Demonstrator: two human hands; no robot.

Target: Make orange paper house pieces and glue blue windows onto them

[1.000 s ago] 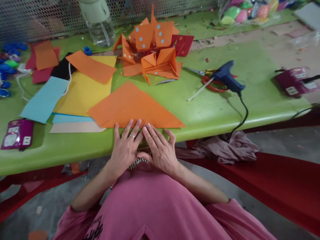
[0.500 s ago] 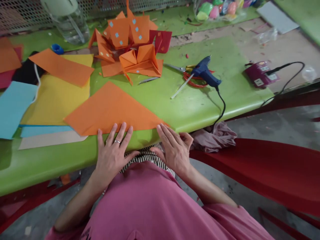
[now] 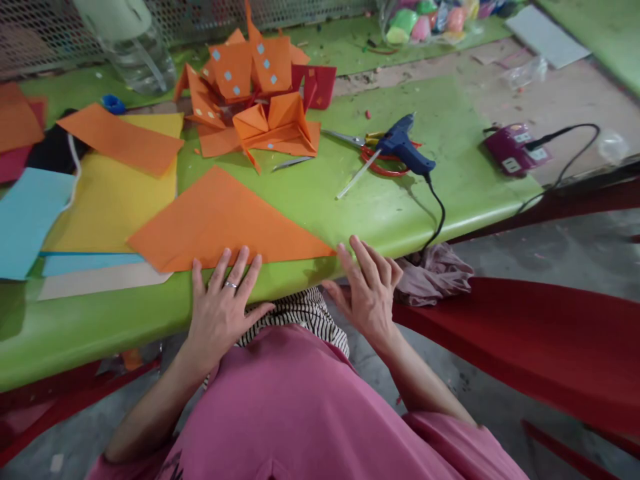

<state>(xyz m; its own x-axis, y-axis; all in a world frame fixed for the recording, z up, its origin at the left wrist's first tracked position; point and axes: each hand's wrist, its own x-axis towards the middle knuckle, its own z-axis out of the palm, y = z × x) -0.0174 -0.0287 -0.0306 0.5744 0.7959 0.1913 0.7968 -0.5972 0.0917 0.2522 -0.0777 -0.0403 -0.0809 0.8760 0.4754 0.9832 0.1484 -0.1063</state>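
A folded sheet of orange paper [image 3: 220, 217] lies flat near the front edge of the green table, its long folded side towards me. My left hand [image 3: 223, 297] is open, with its fingertips resting on that near fold and a ring on one finger. My right hand [image 3: 367, 287] is open too, its fingers spread just past the paper's pointed right corner; whether a fingertip touches the corner is hard to tell. Behind the paper stand folded orange paper pieces [image 3: 277, 127] with small pale squares on some of them.
A blue glue gun [image 3: 405, 145] lies on orange-handled scissors [image 3: 385, 171], its cord running over the table edge [image 3: 480, 217]. Coloured paper sheets [image 3: 110, 207] are stacked at left. A purple power socket [image 3: 517, 150] sits at right, a water container [image 3: 135, 53] at back left.
My right hand has slid right along the fold, off the paper's right part to its corner, and its fingers have spread. My left hand stays on the fold.
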